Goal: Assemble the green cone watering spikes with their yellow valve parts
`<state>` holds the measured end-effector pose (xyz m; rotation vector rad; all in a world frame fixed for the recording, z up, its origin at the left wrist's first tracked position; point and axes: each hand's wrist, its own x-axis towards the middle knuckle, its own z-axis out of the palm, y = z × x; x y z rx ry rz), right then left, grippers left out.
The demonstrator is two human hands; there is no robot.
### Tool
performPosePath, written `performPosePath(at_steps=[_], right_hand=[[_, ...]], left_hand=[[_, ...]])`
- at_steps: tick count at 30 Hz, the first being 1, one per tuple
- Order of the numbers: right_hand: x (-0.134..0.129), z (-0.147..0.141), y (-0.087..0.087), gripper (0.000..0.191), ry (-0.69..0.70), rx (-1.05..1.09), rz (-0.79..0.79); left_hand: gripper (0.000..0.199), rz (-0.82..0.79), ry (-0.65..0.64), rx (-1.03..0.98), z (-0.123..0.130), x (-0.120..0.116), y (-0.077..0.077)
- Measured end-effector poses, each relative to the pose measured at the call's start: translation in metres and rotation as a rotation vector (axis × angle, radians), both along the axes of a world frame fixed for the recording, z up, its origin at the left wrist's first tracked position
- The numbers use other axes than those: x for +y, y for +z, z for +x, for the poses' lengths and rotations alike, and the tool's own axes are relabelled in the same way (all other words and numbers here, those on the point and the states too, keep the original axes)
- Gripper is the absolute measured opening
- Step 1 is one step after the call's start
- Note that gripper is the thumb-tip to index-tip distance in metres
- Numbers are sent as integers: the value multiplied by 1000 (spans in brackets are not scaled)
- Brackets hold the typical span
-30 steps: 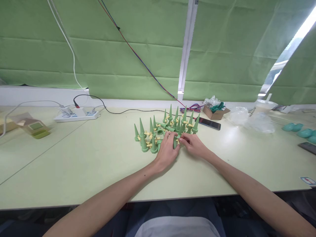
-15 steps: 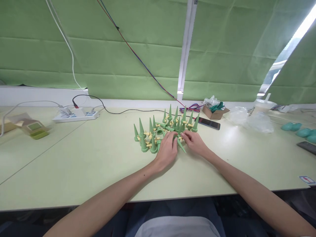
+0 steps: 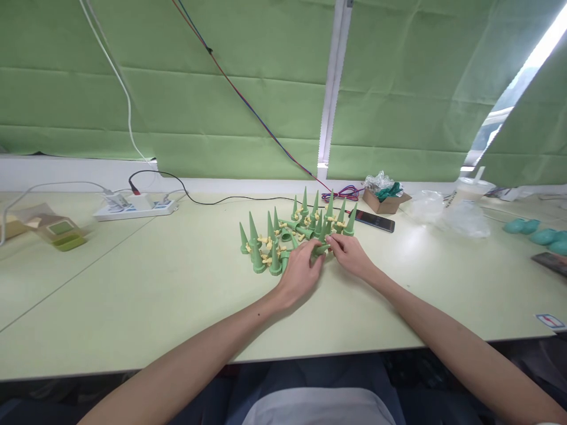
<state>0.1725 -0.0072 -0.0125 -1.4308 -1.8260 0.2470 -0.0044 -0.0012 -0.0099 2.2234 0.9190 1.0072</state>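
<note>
My left hand is closed around a green plastic watering spike, which lies roughly level between both hands. At the spike's right end, the thumb and fingers of my right hand are pinched together. Whether they grip the spike itself or a small part on it is hidden. Several more green spikes stand upright on the table, points up, with small yellow valves at their bases. Among them a few green pieces lie on their sides, just beyond my hands.
Behind the spikes lie a phone, a small cardboard box and coiled wires. A lidded cup stands at right near plastic bags. On the left are a power strip and a paper package.
The spike in my left hand has turned from pointing down toward me to lying nearly level, aimed right. My right fingers have stayed close to it.
</note>
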Motion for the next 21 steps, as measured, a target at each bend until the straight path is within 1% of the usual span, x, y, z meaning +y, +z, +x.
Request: performPosePath(at_steps=[5, 10, 16, 18, 21], right_hand=[[-1, -1, 0, 47, -20, -25, 25], [-1, -2, 0, 46, -20, -17, 31], [-5, -3, 2, 45, -55, 77, 55], [-8, -5, 4, 45, -43, 120, 52], [-12, -7, 4, 41, 22, 151, 63]], left_hand=[[17, -35, 5, 55, -1, 0, 0], [20, -46, 11, 78, -1, -1, -2], [23, -44, 1, 76, 0, -3, -1], [24, -36, -4, 85, 0, -3, -1], [25, -11, -8, 94, 0, -3, -2]])
